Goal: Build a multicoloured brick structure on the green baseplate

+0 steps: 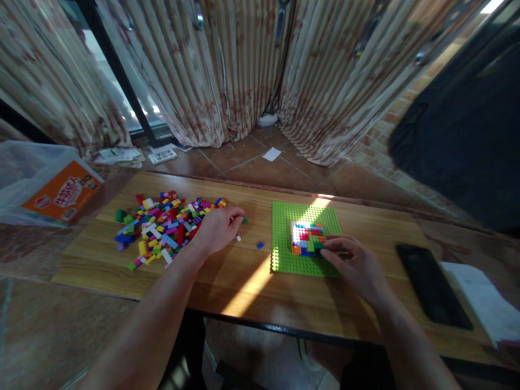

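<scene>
My left hand (219, 227) is closed in a pinch at the right edge of a loose pile of coloured toy bricks (170, 227). A small green brick (245, 220) pokes out from its fingertips. On the table near that hand lie a tiny white brick (238, 238) and a blue brick (260, 245). A low, multicoloured brick build (306, 238) sits on the light green studded baseplate (284, 265). At the build's right edge, my right hand (357, 265) has thumb and fingers closed on its side, by a dark green part; the fingers partly hide this corner.
A black phone-like slab (434, 284) and white paper (483, 298) lie on the right of the wooden table (252, 292). To the left stands a clear plastic box (40, 184) with an orange label. Curtains (227, 70) hang beyond the table.
</scene>
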Demonstrator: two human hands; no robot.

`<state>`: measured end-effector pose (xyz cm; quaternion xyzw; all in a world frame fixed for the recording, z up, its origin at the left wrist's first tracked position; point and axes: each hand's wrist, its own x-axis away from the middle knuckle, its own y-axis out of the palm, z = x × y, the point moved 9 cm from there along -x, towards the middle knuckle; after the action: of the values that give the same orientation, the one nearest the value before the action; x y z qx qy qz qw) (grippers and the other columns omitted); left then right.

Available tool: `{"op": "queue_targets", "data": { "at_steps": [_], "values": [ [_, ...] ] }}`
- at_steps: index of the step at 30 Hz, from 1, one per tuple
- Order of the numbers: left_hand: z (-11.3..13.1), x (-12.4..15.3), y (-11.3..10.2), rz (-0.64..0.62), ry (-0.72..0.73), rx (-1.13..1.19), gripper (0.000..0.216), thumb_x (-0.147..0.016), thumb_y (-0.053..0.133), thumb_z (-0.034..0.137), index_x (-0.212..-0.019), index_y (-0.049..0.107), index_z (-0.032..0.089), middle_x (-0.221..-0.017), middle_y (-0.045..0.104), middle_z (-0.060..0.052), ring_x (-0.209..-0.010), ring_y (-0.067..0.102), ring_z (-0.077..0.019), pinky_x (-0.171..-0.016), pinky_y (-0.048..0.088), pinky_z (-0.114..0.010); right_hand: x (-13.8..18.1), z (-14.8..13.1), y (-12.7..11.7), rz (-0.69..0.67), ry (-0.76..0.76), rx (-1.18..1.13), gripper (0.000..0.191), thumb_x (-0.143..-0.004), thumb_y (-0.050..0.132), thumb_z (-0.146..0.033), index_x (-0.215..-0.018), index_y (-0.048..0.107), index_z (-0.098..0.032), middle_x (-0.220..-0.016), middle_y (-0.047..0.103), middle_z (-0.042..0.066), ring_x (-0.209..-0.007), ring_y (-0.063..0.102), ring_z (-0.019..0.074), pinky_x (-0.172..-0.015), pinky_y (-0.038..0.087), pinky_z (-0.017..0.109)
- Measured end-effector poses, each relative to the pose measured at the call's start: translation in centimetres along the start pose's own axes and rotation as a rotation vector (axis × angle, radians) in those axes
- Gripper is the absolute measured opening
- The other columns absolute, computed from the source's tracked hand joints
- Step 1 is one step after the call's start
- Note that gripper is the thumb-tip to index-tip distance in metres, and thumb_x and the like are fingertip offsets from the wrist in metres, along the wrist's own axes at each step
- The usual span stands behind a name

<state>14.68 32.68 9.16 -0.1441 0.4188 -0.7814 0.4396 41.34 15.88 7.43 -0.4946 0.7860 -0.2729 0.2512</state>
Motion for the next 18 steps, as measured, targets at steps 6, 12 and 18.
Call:
{"op": "queue_targets", "data": {
  "at_steps": [6, 12, 18],
  "values": [
    [0.9, 0.2, 0.8, -0.036, 0.041, 0.028, 0.025, -0.088, 0.05, 0.021, -0.102, 0.07, 0.015, -0.098, 0.073, -0.007, -0.085, 0.066, -0.0179, -0.078, 0.05, -0.03, -0.2, 1.1, 0.5, 0.005, 0.096, 0.08, 0.034, -0.076, 0.067, -0.052, -0.085, 0.068, -0.019, -0.082, 0.07, 0.006, -0.071, 0.065, 0.0195, -0.066, 0.051, 0.034],
    [4.2, 1.6, 3.2, -0.212, 0.234, 0.006, 0.024, -0.084, 0.057, 0.019, -0.105, 0.068, 0.02, -0.094, 0.07, -0.003, -0.083, 0.063, -0.0165, -0.076, 0.048, -0.03, -0.4, 1.7, 0.8, 0.011, 0.184, 0.057, 0.034, -0.071, 0.069, -0.052, -0.08, 0.067, -0.019, -0.074, 0.069, 0.005, -0.065, 0.063, 0.0185, -0.06, 0.047, 0.031],
    [6.5, 2.6, 4.9, -0.317, 0.399, -0.088, 0.021, -0.084, 0.053, 0.012, -0.097, 0.068, 0.019, -0.101, 0.065, -0.005, -0.096, 0.06, -0.0183, -0.084, 0.046, -0.031, -0.6, 2.3, 1.4, -0.006, 0.236, -0.022, 0.032, -0.069, 0.07, -0.05, -0.077, 0.066, -0.019, -0.067, 0.067, 0.003, -0.06, 0.06, 0.0174, -0.054, 0.043, 0.029]
  ]
}}
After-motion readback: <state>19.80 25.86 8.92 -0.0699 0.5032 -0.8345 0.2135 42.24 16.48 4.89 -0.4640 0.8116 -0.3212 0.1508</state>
